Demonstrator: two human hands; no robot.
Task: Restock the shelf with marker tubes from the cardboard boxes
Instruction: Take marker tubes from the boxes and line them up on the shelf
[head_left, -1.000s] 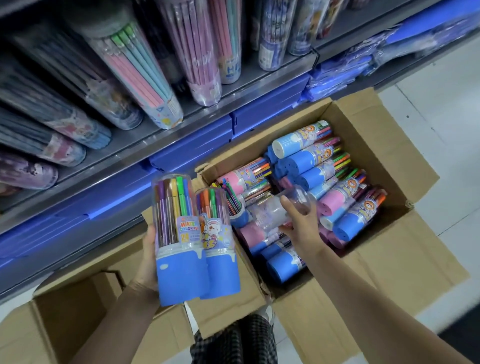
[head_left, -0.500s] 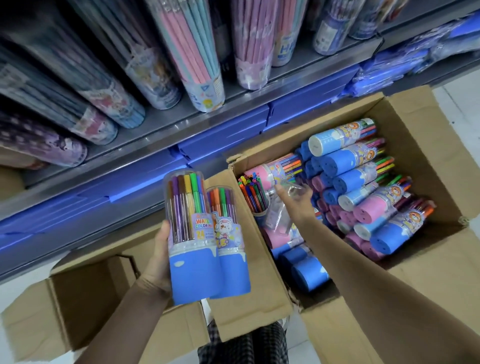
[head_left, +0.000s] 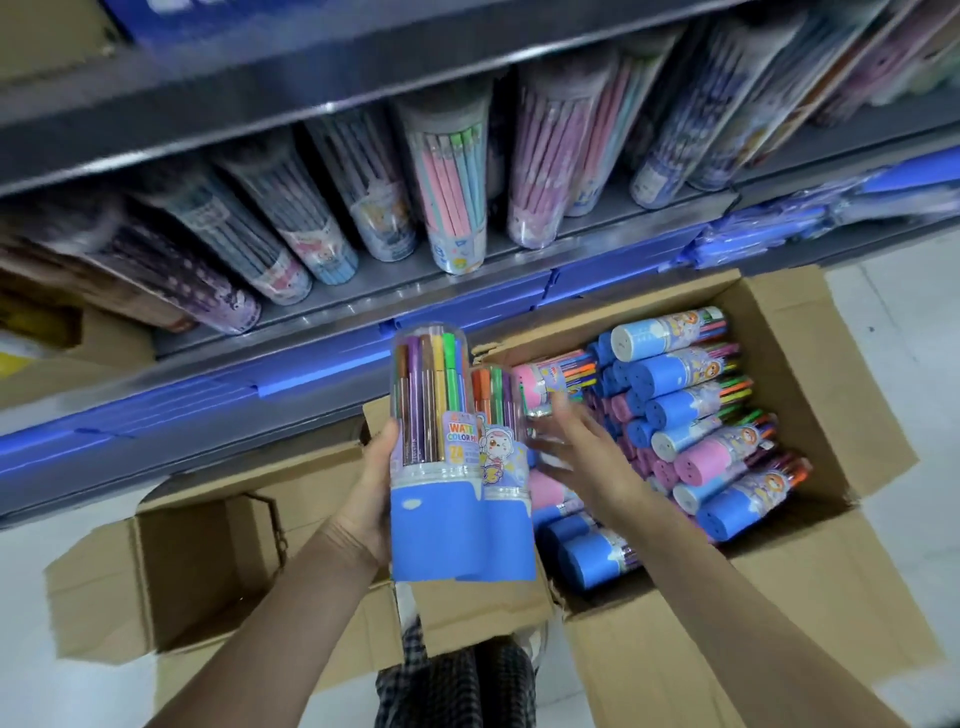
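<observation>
While our left hand (head_left: 371, 499) grips two upright marker tubes (head_left: 441, 467) side by side, thumb curled round the nearer tube's left wall, our right hand (head_left: 582, 452) hangs just beside them over the open cardboard box (head_left: 810, 364). Its fingers look spread and loosely extended, though motion blur leaves us unable to tell whether the fingertips touch the pink-capped tube (head_left: 540, 387) lying at the box's near-left corner. Both held tubes stand blue base downward, clear tops showing coloured markers, the nearer one partly covering the other. Within the box, blue- and pink-capped marker tubes (head_left: 691, 415) lie on their sides in stacked rows. To the left on the floor sits a second cardboard box (head_left: 171, 571), its flaps open. Above, the metal shelf (head_left: 363, 291) carries clear pencil tubes (head_left: 452, 192) leaning in a row. At bottom centre, checked fabric (head_left: 447, 686) shows between our forearms.
</observation>
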